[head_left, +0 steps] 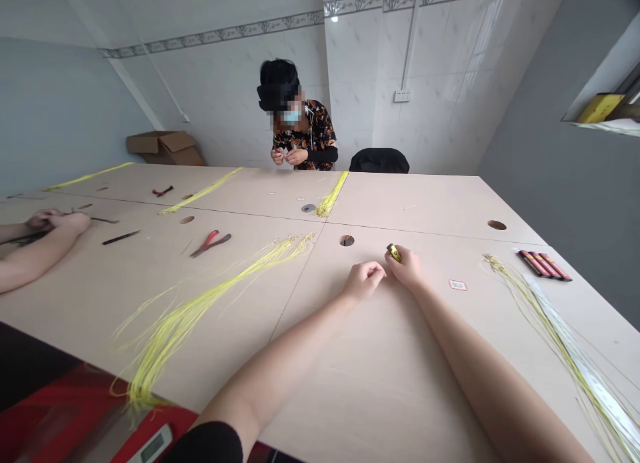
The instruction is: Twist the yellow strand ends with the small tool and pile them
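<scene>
My right hand (407, 268) rests on the beige table (380, 369) with its fingers curled round a small yellow and black tool (393, 252). My left hand (364, 279) lies just left of it, fingers pinched together near the right hand; what it pinches is too small to make out. A long bundle of thin yellow wires (210, 299) lies spread on the table to my left. Another yellow wire bundle (565, 343) runs along the right side.
Red-handled pliers (210, 243) lie beyond the left bundle. Three red and black tubes (544, 264) sit at the right. A person (300, 133) works at the far edge; another person's hands (55, 221) are at the left. Cable holes (347, 240) dot the table. A red object (75, 416) sits near left.
</scene>
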A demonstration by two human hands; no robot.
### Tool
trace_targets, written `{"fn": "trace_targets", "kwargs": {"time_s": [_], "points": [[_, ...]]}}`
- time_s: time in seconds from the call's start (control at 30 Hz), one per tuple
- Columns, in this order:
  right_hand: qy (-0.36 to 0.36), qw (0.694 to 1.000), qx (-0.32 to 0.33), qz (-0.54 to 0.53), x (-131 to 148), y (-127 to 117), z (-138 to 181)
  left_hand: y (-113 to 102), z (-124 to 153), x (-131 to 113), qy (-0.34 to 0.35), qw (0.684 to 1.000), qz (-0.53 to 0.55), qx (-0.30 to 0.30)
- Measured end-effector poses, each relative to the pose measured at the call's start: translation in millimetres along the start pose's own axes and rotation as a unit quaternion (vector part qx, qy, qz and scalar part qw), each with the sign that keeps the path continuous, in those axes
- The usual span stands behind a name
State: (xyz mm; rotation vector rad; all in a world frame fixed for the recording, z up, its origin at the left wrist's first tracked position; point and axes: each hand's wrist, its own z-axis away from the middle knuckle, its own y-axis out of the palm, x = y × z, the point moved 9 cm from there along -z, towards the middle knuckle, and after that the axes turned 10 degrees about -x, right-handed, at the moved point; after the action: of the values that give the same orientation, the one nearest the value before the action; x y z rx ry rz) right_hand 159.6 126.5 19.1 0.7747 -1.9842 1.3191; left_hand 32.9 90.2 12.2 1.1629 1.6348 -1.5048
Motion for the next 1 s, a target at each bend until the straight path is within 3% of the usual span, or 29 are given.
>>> {"fn": "trace_targets", "kwargs": {"time_s": [0.07,0.13,0.2,0.37,0.5,0.57,0.77,1.0], "points": [[-0.004,1.0,0.002,0.0,2.2,-0.7,0.4,-7.3,-2.6,-2.0,0.02,0.987,-0.157,-0.01],[-0.009,1.0,0.006,0.0,4.3,-0.9,0.9,-17.5,-6.0,0.1,0.01,0.953,-0.301,-0.015],[-0.014,1.0,0.011,0.004,5.0,-0.7,1.4,-29.7,-10.6,3.2,-0.009,0.93,-0.368,-0.019],[-0.028,0.999,0.024,0.002,5.1,2.1,2.1,-83.7,-27.5,17.9,-0.048,0.902,-0.415,-0.111],[-0.037,0.999,0.023,0.001,4.5,2.9,2.0,-140.0,-30.5,45.6,-0.123,0.875,-0.418,-0.213],[-0.036,0.999,0.024,0.005,3.6,3.3,1.9,-155.7,-29.1,59.2,-0.155,0.87,-0.409,-0.228],[-0.045,0.998,0.033,0.009,4.2,4.7,2.3,-169.5,-25.1,68.0,-0.181,0.85,-0.417,-0.267],[-0.05,0.998,0.046,0.015,5.1,8.1,4.2,-168.8,-29.1,77.1,-0.17,0.849,-0.427,-0.261]]}}
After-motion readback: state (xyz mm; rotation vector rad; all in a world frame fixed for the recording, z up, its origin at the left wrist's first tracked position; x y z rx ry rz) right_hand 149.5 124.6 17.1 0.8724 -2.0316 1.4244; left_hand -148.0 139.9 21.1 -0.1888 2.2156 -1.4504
